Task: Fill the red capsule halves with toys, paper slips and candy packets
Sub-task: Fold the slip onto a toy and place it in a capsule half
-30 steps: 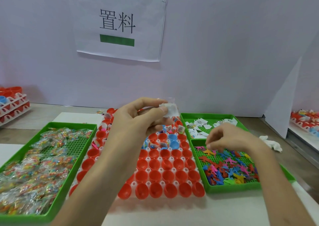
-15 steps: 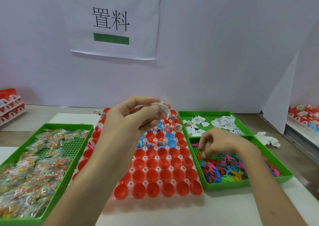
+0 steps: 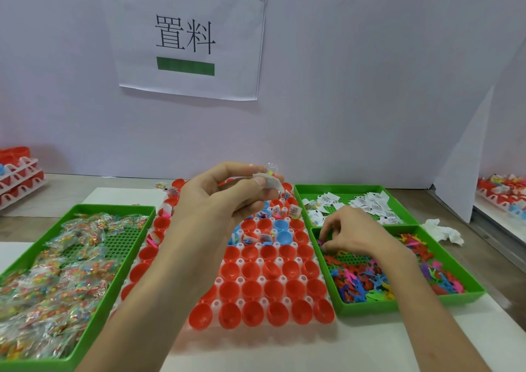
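Note:
Rows of red capsule halves (image 3: 273, 289) stand in a white rack in the middle of the table. The far rows hold toys, slips and packets, and a few blue halves (image 3: 281, 226) sit among them. My left hand (image 3: 225, 195) hovers above the far rows and pinches a white paper slip with a clear candy packet (image 3: 269, 176). My right hand (image 3: 350, 232) reaches into the green tray of coloured plastic toys (image 3: 398, 275), fingers curled and picking at a small pink toy in the tray's far left corner.
A green tray of candy packets (image 3: 57, 272) lies at the left. Behind the toy tray a green tray holds paper slips (image 3: 367, 204). A crumpled tissue (image 3: 441, 231) lies to the right. Stacked racks stand at the far left (image 3: 20, 172) and far right (image 3: 503, 192).
My right hand has slid left inside the toy tray to its far left corner. My left hand keeps the slip and packet raised in about the same place.

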The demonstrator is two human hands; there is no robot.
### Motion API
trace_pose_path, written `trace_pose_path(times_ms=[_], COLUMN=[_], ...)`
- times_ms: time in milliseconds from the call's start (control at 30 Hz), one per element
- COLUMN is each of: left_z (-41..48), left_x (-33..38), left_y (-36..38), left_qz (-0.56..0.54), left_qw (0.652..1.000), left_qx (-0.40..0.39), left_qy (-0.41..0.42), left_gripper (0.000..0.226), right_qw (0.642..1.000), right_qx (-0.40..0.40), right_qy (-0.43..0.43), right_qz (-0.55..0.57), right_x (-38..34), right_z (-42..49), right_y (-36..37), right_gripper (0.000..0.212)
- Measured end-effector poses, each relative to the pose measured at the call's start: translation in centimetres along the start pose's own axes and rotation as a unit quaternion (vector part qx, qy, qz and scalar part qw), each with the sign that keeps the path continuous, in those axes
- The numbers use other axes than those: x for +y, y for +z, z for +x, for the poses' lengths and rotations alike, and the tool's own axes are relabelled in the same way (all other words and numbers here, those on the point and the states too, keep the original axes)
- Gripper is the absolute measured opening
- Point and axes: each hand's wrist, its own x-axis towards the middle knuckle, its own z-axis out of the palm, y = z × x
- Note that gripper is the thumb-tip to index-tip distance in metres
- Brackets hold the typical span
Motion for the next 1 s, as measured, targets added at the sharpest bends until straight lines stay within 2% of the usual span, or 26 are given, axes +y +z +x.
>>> trace_pose_path(times_ms=[167,300,433,567,1000], left_z=[0.0,0.1,0.0,0.0,-0.1], left_x=[0.0,0.0,-0.1,-0.1,0.2], left_y=[-0.1,-0.1,-0.1,-0.1,-0.2], left_qz=[0.002,-0.001,0.003,0.001,0.011], left_qw=[1.0,1.0,1.0,1.0,1.0], left_qx=[0.0,-0.002,-0.004,-0.009,-0.014], left_qy=[-0.003,-0.002,-0.004,-0.009,-0.008], left_gripper=[0.016,0.012,0.022,0.016,0.025], right_qw=[0.998,0.998,0.998,0.998,0.996], right_qx=[-0.061,-0.059,-0.053,-0.059,-0.067], right_qy=[-0.011,-0.01,-0.011,-0.006,-0.019], right_qz=[0.004,0.013,0.022,0.034,0.057], right_x=[0.5,1.0,1.2,1.9,2.3], right_z=[-0.4,-0.4,-0.3,-0.5,-0.5], right_y=[-0.5,-0.7,-0.6,-1.0,-0.9], right_gripper=[0.014,0.015,0.013,0.012,0.014])
